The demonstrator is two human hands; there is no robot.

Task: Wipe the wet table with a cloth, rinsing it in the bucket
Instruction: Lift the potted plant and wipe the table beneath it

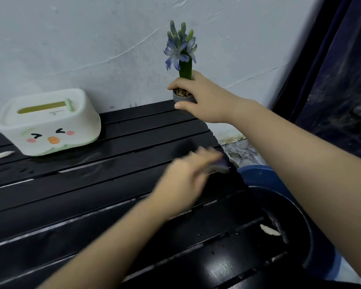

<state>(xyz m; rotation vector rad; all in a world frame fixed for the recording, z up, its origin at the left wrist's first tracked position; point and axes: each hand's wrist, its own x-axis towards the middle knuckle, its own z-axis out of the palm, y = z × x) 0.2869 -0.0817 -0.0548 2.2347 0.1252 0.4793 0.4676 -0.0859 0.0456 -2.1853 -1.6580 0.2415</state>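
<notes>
Right hand (204, 99) grips a small flower pot (183, 95), fingers wrapped round it, held just above the far right corner of the black slatted table (92, 197). Left hand (188, 176) is blurred, near the right edge below the pot; a dark cloth (221, 163) seems pinched under its fingers, though I cannot tell for sure. Wet streaks show beside the tissue box (48, 122). Bucket (296, 222) sits off the table's right end. Judged: wiping partway, left side undone.
</notes>
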